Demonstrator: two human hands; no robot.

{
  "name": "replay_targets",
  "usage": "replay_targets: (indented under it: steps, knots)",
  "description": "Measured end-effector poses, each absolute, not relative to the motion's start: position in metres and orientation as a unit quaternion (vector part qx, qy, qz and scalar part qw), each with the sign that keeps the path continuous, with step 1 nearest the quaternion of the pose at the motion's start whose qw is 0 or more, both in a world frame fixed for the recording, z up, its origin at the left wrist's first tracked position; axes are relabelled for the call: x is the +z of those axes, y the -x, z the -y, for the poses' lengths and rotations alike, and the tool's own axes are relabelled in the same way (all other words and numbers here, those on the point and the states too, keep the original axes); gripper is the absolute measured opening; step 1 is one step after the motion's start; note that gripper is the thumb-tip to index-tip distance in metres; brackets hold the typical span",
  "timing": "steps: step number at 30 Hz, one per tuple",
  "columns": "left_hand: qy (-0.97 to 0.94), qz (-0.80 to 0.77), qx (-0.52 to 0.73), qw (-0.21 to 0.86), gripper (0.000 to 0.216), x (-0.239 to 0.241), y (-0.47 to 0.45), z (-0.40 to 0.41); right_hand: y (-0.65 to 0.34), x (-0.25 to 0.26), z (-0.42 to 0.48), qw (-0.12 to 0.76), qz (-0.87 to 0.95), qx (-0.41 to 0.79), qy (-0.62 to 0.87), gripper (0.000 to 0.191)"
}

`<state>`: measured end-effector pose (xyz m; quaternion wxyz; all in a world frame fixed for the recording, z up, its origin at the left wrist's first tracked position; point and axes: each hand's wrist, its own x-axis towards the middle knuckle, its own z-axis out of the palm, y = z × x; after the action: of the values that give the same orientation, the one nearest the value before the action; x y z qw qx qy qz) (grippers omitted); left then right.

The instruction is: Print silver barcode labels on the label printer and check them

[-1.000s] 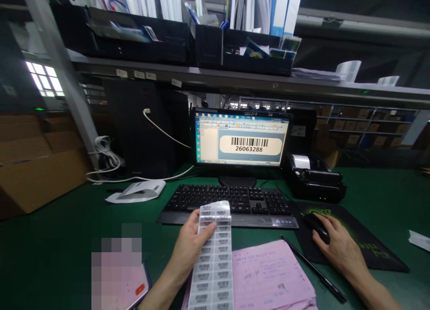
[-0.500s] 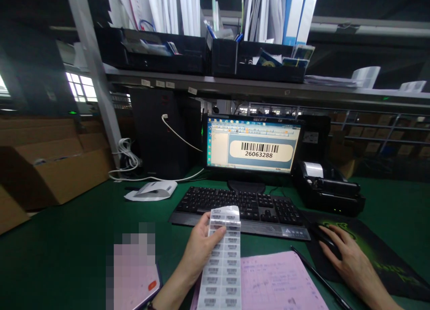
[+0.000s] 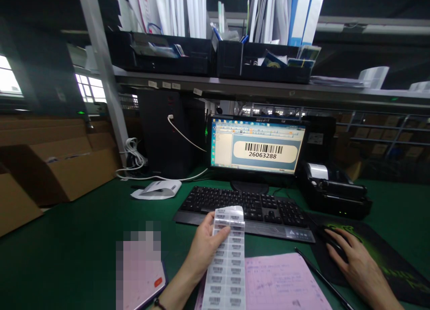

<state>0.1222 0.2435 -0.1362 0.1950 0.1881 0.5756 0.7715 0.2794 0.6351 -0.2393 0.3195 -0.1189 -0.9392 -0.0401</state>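
My left hand (image 3: 204, 246) pinches a long strip of barcode labels (image 3: 231, 265) near its top, thumb in front and fingers behind. The strip's upper end curls over just before the keyboard (image 3: 247, 207), and its lower part runs down over a pink sheet of paper (image 3: 284, 278). Over on the right, my right hand (image 3: 356, 261) rests closed around a black computer mouse (image 3: 337, 249) on a dark mouse pad (image 3: 383, 256). A monitor (image 3: 264, 149) behind the keyboard displays a large barcode with the number 26063288.
A black pen (image 3: 324, 278) lies beside the pink sheet. The label printer (image 3: 336, 189) stands right of the monitor, a computer tower (image 3: 161, 135) to its left. A phone-like object (image 3: 144, 274) lies front left. Cardboard boxes (image 3: 83, 171) line the left; a loaded shelf (image 3: 235, 82) spans above.
The whole view has shifted slightly, so everything appears a little further right. My left hand keeps its hold on the label strip, and my right hand stays on the mouse.
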Motion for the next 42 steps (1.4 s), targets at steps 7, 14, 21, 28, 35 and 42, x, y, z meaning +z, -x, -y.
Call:
replay_targets:
  steps: [7, 14, 21, 28, 35, 42]
  knots:
    - [-0.175, -0.572, 0.778, 0.189, 0.044, -0.13, -0.129, -0.244, -0.279, -0.238, -0.636, 0.317, 0.94, -0.035, 0.123, 0.046]
    - [-0.176, -0.582, 0.771, 0.191, 0.043, -0.131, -0.126, -0.244, -0.279, -0.235, -0.632, 0.315, 0.939, -0.035, 0.134, 0.045]
    - [-0.179, -0.59, 0.758, 0.211, 0.043, -0.133, -0.124, -0.242, -0.281, -0.22, -0.614, 0.318, 0.927, -0.031, 0.196, 0.047]
    - [-0.159, -0.602, 0.754, 0.207, 0.048, -0.128, -0.125, -0.244, -0.282, -0.216, -0.607, 0.328, 0.915, -0.033, 0.23, 0.045]
    - [-0.159, -0.599, 0.753, 0.221, 0.052, -0.13, -0.123, -0.243, -0.284, -0.213, -0.604, 0.324, 0.919, -0.038, 0.223, 0.039]
    - [-0.174, -0.597, 0.751, 0.222, 0.048, -0.134, -0.12, -0.242, -0.286, -0.213, -0.603, 0.317, 0.917, -0.067, 0.235, 0.038]
